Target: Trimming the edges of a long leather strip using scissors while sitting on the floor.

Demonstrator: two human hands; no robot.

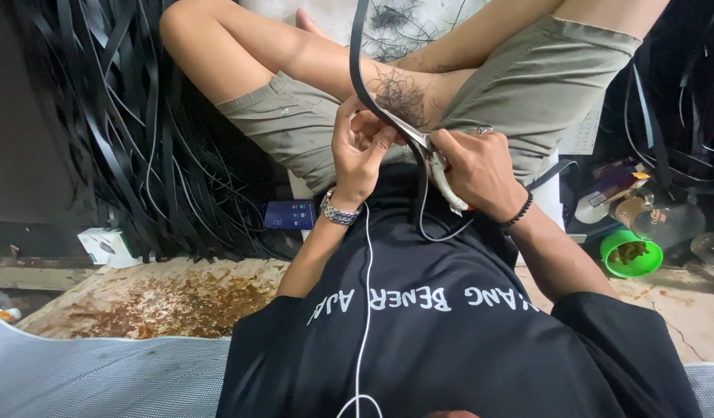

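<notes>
While pinched between left fingers [370, 135], black strip [359, 73] just beside right-hand [481, 174] scissors [419, 139].

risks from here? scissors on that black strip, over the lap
1. The scissors cut beside the left hand fingers pinching the black strip: a slip could nick them.
2. The blades work just above the bare leg.
3. The white earphone cable hangs near the cut and might snag.

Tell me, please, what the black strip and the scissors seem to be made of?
The black strip in the left hand looks like rubber or soft plastic: matte, thin, bending freely. The scissors in the right hand show shiny grey blades, likely steel; the pale handles look plastic.
</notes>
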